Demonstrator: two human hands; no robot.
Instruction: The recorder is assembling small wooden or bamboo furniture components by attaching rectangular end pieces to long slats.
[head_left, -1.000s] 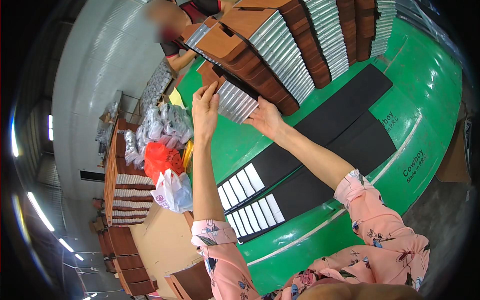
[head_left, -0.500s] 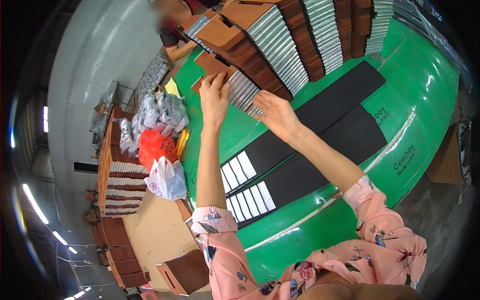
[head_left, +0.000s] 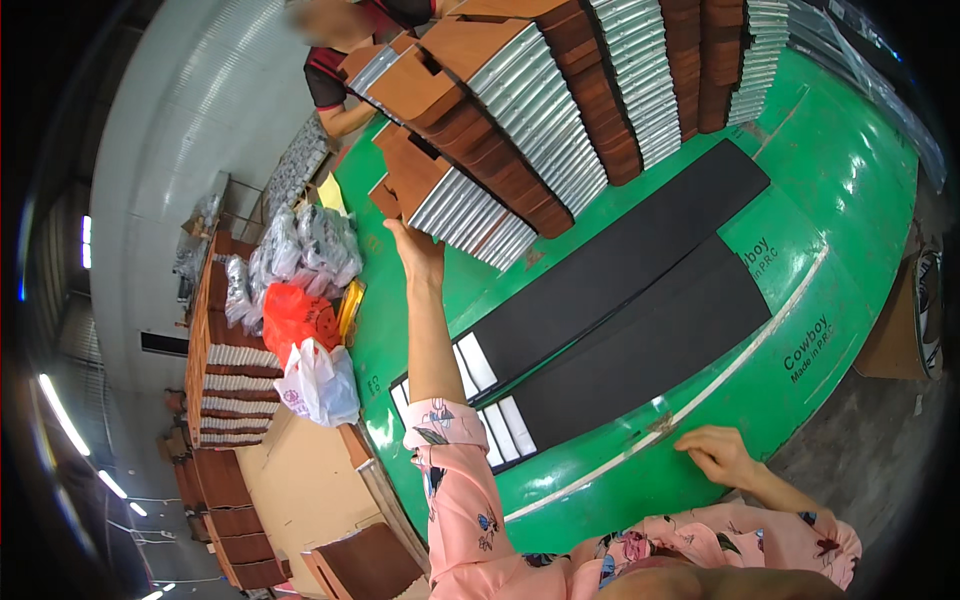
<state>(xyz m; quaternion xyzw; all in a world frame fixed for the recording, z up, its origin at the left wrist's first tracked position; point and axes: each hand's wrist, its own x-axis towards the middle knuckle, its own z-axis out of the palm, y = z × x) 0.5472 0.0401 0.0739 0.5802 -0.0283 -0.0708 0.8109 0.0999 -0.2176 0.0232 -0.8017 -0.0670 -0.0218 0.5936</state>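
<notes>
My left hand (head_left: 422, 258) reaches up to the near end of a short stack of brown, silver-edged flat pieces (head_left: 478, 222). Its thumb shows beside a brown flap at the stack's lower left, while the other fingers are mostly hidden, so their grip is unclear. My right hand (head_left: 722, 455) is low over the table's front edge, apart from the stack, its fingers curled with nothing visible in them. Between the hands lie two long black strips, a far one (head_left: 640, 235) and a near one (head_left: 640, 345), with white rectangles at their left ends.
Taller rows of the same brown and silver pieces (head_left: 545, 110) fill the far side of the green table (head_left: 850, 215). Another person (head_left: 325, 75) stands beyond them. Plastic bags (head_left: 320, 375) and more brown stacks (head_left: 225, 480) are at the left; a cardboard box (head_left: 895, 325) is at the right.
My right hand has drawn away from the short stack, back toward me and to the right. The left hand has shifted down from the stack's top to its lower left end.
</notes>
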